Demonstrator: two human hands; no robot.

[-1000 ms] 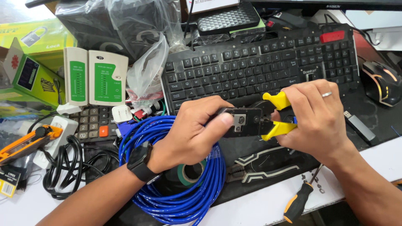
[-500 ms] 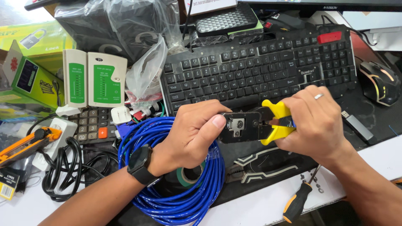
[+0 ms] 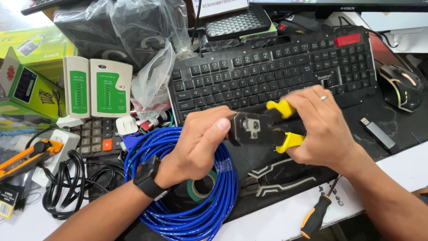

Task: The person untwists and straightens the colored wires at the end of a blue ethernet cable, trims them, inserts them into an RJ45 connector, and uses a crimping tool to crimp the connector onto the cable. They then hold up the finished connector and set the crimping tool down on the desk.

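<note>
1. Crimper (image 3: pixel 261 129): a black metal head with yellow grips, held in the air just above the keyboard's (image 3: pixel 267 71) near edge and beside the blue cable coil (image 3: pixel 187 192).
2. My right hand (image 3: pixel 325 129) is closed round the two yellow grips, which sit close together; the ring finger bears a band.
3. My left hand (image 3: pixel 200 143) is curled at the head, thumb pressed on its face. Whether a plug or cable end sits under the fingers I cannot tell.
4. I judge the tool stiff and fairly heavy for its bulk, with a bare metal head that may slip; the padded grips are the sure place to hold, the head only for steadying.
5. The coil is springy and light, with a green tape roll (image 3: pixel 203 185) lying inside it.
6. Around: a green-faced cable tester (image 3: pixel 98 87) to the left, a calculator (image 3: pixel 93 136) below it, pliers (image 3: pixel 276 178) and a screwdriver (image 3: pixel 315 216) near the worktop (image 3: pixel 276 218) edge, a mouse (image 3: pixel 401 87) far right.
7. The crowded keyboard and coil leave little room to set the tool down.
</note>
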